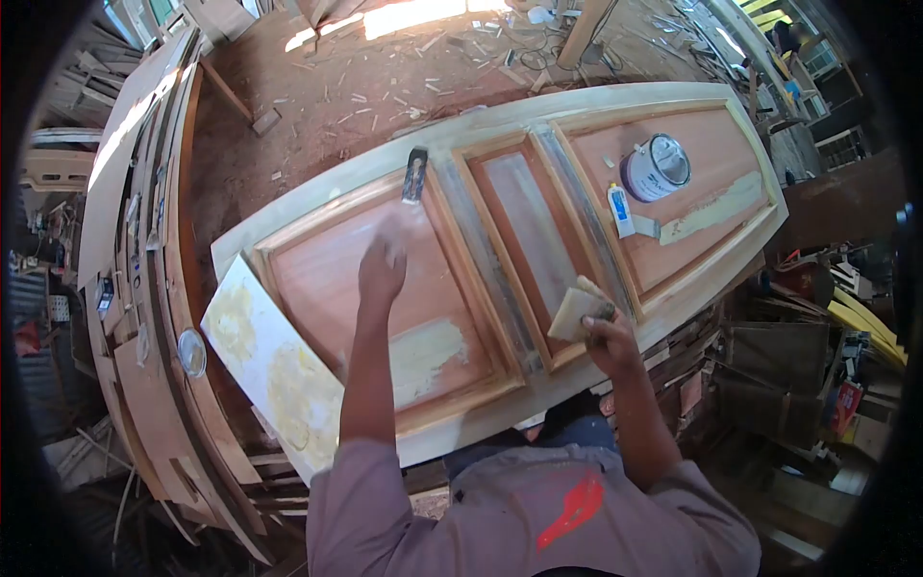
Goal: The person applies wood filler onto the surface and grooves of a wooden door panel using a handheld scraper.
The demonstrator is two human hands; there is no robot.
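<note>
A wooden panelled door (495, 404) lies flat before me, with pale filler patches on two of its panels. My left hand (383, 264) is over the left panel, blurred; how its fingers are held is not clear. Just beyond it a dark-handled scraper (414, 176) rests on the frame. My right hand (612, 337) is closed around a pale flat block (577, 310) above the door's near edge. On the right panel stand an open can (657, 167) and a blue and white tube (620, 209), with a small flat blade (645, 227) beside the tube.
A white board (272, 370) smeared with yellowish filler overlaps the door's left end. Farther left are stacked planks (163, 288) and a round lid (192, 353). Wood scraps litter the dirt floor (336, 106) beyond the door. A wooden post (584, 34) stands at the back.
</note>
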